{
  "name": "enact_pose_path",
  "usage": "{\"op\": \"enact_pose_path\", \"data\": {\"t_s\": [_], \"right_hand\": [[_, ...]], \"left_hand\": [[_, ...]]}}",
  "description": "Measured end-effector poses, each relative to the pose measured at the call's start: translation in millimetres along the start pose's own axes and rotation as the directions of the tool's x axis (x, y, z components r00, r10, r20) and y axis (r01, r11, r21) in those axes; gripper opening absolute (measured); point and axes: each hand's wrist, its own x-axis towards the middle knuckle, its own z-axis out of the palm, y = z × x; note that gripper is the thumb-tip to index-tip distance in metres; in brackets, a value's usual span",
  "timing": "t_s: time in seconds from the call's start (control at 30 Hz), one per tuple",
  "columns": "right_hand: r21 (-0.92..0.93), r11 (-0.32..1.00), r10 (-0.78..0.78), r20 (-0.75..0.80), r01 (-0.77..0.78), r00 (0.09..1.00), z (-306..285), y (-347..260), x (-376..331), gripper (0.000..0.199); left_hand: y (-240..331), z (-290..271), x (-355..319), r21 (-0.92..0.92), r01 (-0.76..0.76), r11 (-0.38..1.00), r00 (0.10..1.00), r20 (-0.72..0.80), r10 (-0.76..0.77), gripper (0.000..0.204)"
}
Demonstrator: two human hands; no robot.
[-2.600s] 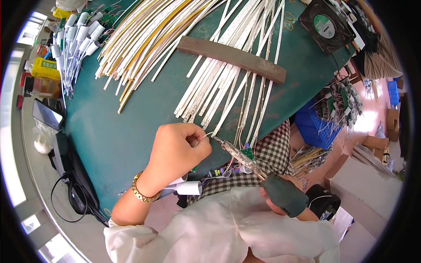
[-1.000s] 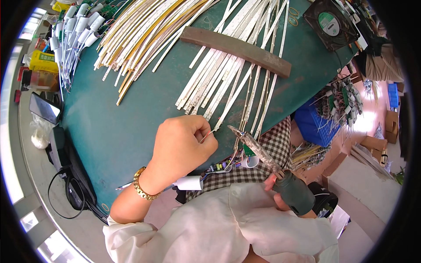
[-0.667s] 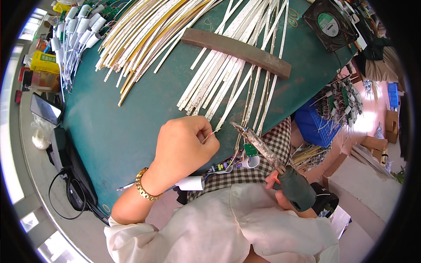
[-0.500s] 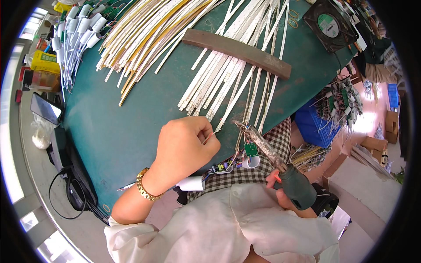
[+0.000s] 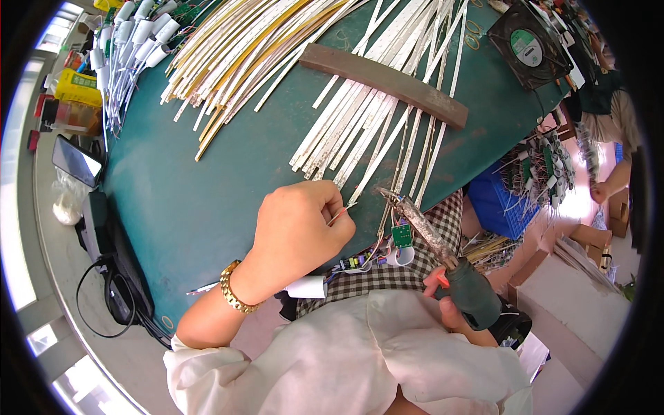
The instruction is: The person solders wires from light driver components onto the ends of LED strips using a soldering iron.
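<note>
My left hand (image 5: pixel 297 221), a gold watch band at its wrist, is closed in a pinch on a thin wire (image 5: pixel 337 215). The wire's tip lies at the lower end of one of the narrow white strips (image 5: pixel 339 131), which look like LED strips. Gripped in my right hand (image 5: pixel 451 317) is a dark green soldering gun (image 5: pixel 472 296) with an orange-red trigger. Its scorched metal barrel points up and left; the tip sits a little right of the wire, apart from it. Below the barrel, a small green circuit board (image 5: pixel 401 236) hangs with wires beside a white tube (image 5: pixel 400 256).
A brown bar (image 5: pixel 387 84) lies across the strips. More strips (image 5: pixel 242 59) fan out at the far left, near white-capped wired parts (image 5: pixel 142 34). A black fan (image 5: pixel 526 45) stands far right, above a blue crate (image 5: pixel 501 207). A phone (image 5: pixel 76 160) leans at left. Another person's arm (image 5: pixel 615 181) shows at right.
The view has shifted slightly, so table and hands appear a little further right. Both hands keep their hold. Another person's arm has come into view at the far right.
</note>
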Motion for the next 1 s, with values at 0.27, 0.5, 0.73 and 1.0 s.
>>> {"op": "enact_pose_path", "data": {"t_s": [0.27, 0.5, 0.73, 1.0], "right_hand": [[-0.147, 0.988, -0.03, 0.139, 0.05, 0.99, -7, -9, 7, 0.044], [0.214, 0.934, 0.298, -0.018, -0.287, 0.955, 2, -9, 7, 0.025], [0.451, 0.475, 0.835, 0.038, -0.756, 0.548, -5, -28, 21, 0.029], [0.164, 0.763, 0.642, -0.086, -0.625, 0.762, -6, 1, 5, 0.018]], "left_hand": [[3, -17, -2, -0.077, -0.036, 0.996, 0.995, 0.091, 0.043, 0.016], [-7, -32, 7, -0.316, 0.143, 0.938, 0.951, 0.308, -0.041, 0.019], [-23, -29, 5, -0.601, 0.312, 0.736, 0.922, 0.378, -0.082, 0.017], [-20, -22, -3, -0.413, 0.204, 0.888, 0.96, 0.26, -0.1, 0.013]]}}
